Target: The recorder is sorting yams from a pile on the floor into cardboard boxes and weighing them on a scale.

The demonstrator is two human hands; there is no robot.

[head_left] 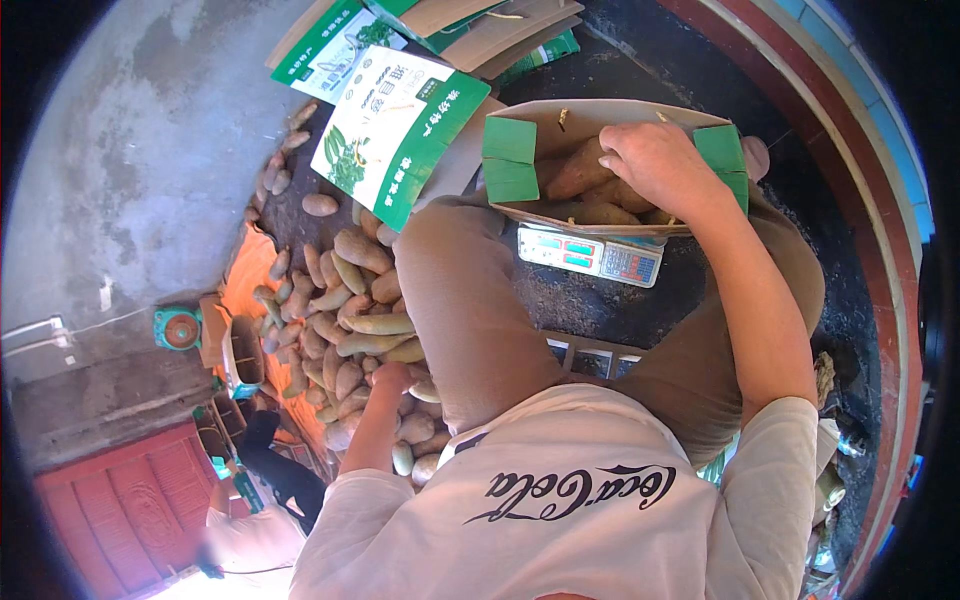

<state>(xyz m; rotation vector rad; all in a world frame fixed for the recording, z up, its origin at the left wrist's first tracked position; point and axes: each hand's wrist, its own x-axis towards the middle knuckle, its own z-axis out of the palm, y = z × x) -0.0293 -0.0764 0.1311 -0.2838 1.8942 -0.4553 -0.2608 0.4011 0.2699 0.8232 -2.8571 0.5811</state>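
My right hand [655, 160] rests palm-down inside the open brown cardboard box with green flaps [510, 160], far out in front of my knees. Its fingers are curled over the long reddish-brown sweet potatoes [580, 172] packed there, pressing on the top ones; whether they actually grip one I cannot tell, since the back of the hand covers them. The box sits on a flat white weighing scale with a blue display panel [595, 253], so whatever lies inside bears straight down on it.

My left hand [390, 378] is down at my left side, near my thigh, closed loosely onto the heap of loose pale-brown sweet potatoes [350, 300] spread over an orange sheet [245, 275] on the ground. That pile lies within easy arm's reach of where I sit.

Farther off, flattened green-and-white printed cartons [390, 125] lie stacked beside the box. Low on the left, another person in dark sleeves [275, 465] bends over small boxes.
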